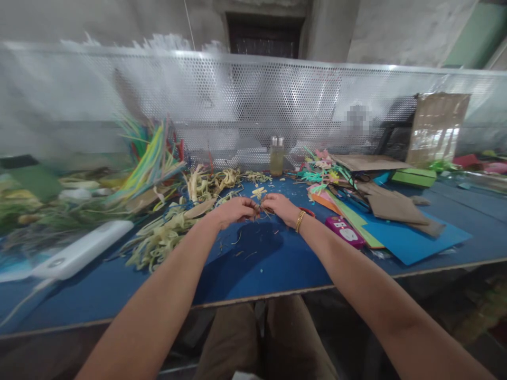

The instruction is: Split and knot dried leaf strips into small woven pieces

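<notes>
My left hand and my right hand meet over the middle of the blue table, fingertips bent inward and closed. Between them, a small pale yellow strip-like piece sticks up, and thin brown strands show under the fingers. It looks like dried plant fibre, but blur and the fingers hide its exact form. Left of my hands lies a loose pile of pale green-yellow dried strips. Thin scraps are scattered on the table below my hands. A red-handled tool is partly hidden behind my right wrist.
A white power strip with a cord lies at left, near colourful thin strips. A glass jar stands at the back before a perforated metal screen. At right are a purple box, blue sheets and brown cardboard.
</notes>
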Available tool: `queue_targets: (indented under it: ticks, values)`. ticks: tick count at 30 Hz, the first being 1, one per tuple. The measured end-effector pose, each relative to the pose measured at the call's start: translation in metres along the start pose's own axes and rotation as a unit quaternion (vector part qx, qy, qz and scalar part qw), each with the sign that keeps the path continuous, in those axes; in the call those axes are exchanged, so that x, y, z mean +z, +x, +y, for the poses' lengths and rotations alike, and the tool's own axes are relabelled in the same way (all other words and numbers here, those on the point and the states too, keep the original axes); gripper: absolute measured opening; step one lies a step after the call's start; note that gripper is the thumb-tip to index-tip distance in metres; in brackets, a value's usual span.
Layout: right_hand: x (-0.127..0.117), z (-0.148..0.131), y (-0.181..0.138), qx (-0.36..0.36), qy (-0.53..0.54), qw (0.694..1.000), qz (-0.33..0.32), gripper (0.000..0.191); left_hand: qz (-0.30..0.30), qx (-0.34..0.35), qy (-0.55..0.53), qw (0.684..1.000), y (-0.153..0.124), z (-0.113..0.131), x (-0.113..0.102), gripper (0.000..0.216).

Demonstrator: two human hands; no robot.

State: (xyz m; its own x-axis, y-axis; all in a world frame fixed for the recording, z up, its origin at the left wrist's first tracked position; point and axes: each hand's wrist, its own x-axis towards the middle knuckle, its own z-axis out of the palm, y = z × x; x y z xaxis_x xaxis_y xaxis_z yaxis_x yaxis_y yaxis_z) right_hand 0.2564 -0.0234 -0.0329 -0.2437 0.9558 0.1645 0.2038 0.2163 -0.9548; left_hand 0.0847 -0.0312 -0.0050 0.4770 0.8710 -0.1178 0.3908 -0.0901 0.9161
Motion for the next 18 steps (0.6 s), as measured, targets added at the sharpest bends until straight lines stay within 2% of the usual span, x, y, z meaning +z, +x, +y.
queue_targets:
  ticks: [6,9,14,18]
  values:
    - [0.0005,-0.0014,0.0012,0.001,0.064,0.998,-0.014,0.004,-0.034,0.004,-0.008,0.999,-0.0028,0.0007,-0.0049,0.027]
    - [-0.0009,-0.0011,0.0024,-0.006,0.090,0.996,0.002,0.006,-0.048,-0.004,-0.017,0.999,-0.0040,0.0024,-0.0042,0.026]
    - [-0.0026,-0.0001,0.0017,-0.025,0.063,0.998,0.018,0.005,0.020,-0.028,-0.041,0.999,-0.0036,0.0046,-0.0016,0.030]
    - [-0.0017,-0.0028,-0.0015,-0.036,0.018,0.999,0.009,0.007,0.071,-0.010,-0.058,0.996,0.0011,0.0012,-0.0012,0.028]
